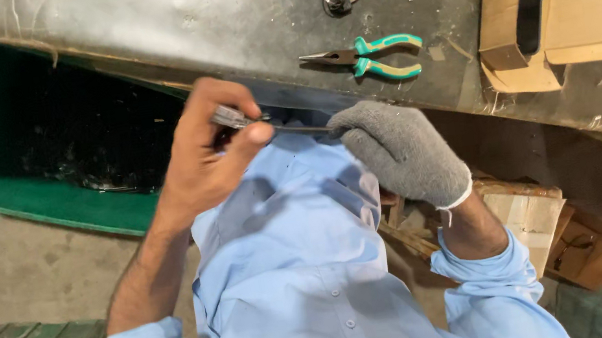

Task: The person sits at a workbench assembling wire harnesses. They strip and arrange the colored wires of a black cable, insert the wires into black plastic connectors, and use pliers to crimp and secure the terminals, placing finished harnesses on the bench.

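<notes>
While the bare left hand (207, 151) is gripping a screwdriver (262, 121) at the bench (215, 23) edge, the gloved right hand (398, 150) is pinching its tip; a slip could jab that palm. Pliers (372, 59) are lying nearby.

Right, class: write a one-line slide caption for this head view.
Bare left hand grips a screwdriver; gloved right hand holds its tip beside green-handled pliers.
</notes>
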Demonstrator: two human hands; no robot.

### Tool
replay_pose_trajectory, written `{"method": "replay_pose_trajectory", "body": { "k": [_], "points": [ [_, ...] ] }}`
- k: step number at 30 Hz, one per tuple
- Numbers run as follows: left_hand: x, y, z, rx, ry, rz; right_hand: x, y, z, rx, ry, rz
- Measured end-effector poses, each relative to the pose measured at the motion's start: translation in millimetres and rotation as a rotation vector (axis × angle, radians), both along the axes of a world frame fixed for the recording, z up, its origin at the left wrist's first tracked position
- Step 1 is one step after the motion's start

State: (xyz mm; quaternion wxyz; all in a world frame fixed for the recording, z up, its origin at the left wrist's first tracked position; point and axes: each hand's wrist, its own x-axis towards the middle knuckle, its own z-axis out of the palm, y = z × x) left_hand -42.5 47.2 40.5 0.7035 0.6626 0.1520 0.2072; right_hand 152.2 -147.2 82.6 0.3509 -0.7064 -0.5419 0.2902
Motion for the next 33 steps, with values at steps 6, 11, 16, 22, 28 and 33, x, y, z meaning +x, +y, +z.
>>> {"method": "replay_pose_trajectory", "body": {
  "k": [6, 11, 16, 22, 28, 33],
  "points": [
    [7, 5, -4, 0.065, -0.198, 0.106, -15, 2, -17, 0.049, 0.033, -0.005],
    [11, 15, 8, 0.147, -0.119, 0.212, -22, 6, -15, -0.004, 0.049, -0.109],
    [18, 8, 23, 0.426, -0.100, 0.049, -30, 16, -9, 0.041, 0.095, -0.089],
    [8, 12, 36, -0.328, -0.373, 0.312, -19, 17, -33, 0.010, 0.334, -0.114],
    [17, -42, -11, 0.278, 0.136, -0.114, -20, 6, -56, 0.145, 0.857, -0.339],
    [7, -47, -53, 0.161, 0.134, -0.328, -25, -5, -53, 0.120, 0.879, -0.428]
  ]
}}
